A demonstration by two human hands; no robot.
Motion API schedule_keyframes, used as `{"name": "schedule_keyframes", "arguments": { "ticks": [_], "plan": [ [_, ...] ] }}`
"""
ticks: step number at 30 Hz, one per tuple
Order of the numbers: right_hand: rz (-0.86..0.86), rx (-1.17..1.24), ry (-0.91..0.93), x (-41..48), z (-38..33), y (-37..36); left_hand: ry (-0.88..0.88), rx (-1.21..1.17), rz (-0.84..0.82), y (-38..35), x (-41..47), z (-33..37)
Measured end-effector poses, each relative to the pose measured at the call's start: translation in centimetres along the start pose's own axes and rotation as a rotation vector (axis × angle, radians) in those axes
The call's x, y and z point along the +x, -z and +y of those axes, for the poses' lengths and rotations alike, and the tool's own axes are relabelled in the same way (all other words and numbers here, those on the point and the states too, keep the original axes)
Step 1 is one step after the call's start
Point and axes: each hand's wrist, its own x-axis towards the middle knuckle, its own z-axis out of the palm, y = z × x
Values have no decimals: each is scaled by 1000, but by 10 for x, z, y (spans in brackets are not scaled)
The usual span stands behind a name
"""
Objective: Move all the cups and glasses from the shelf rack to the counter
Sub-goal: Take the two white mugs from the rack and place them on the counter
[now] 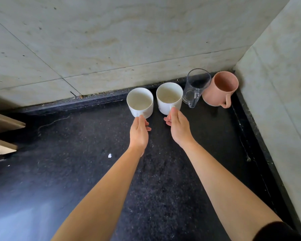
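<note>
Left hand (139, 132): fingers pinched round the handle of the left white cup (140, 102), so it's holding that one. Forearm comes in from the bottom of the shot.
Right hand (179, 126): same deal, fingers closed on the handle of the right white cup (169, 97).
Left white cup: upright on the counter (68, 153), mouth up, looks empty inside apart from some faint specks. Sits left of the glass mug, with the other white cup in between.
Right white cup: upright too, just left of the glass mug (195, 87), pretty much touching it as far as I can see. Small gap between it and the left cup.
Lifted or resting: honestly can't tell if either white cup is fully down on the counter or a hair above it.
Glass mug: clear, standing up, handle pointing toward the camera. It's my landmark for the row.
Pink mug (219, 88): just right of the glass mug, tucked into the corner where the two walls meet, handle toward the camera.
Row: all four run along the back wall (111, 40), handles facing the person.
Counter: dark speckled stone, a little white fleck well to the left and nearer than the glass mug.
Far left of the glass mug: edges of something pale and boxy poking in, can't make out what.
</note>
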Motion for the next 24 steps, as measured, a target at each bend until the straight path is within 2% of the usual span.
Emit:
{"name": "schedule_keyframes", "arguments": {
  "ticks": [4,8,13,15,17,19,24],
  "plan": [
    [4,-102,-19,9,-2,2,16,-9,-29,1,11,2],
    [3,-164,-61,6,-4,4,1,93,-60,6,12,5],
    [141,-343,-57,-14,-28,5,41,198,-12,23,0,32],
    [166,-403,-35,-31,-40,8,-17,312,4,41,-12,46],
    [171,-471,51,-50,-53,10,-146,472,15,64,-28,58],
    [150,-534,199,-69,-71,11,-289,632,93,92,-50,71],
    [76,-604,619,-102,-149,-14,-547,816,426,176,-121,102]
  ]
}}
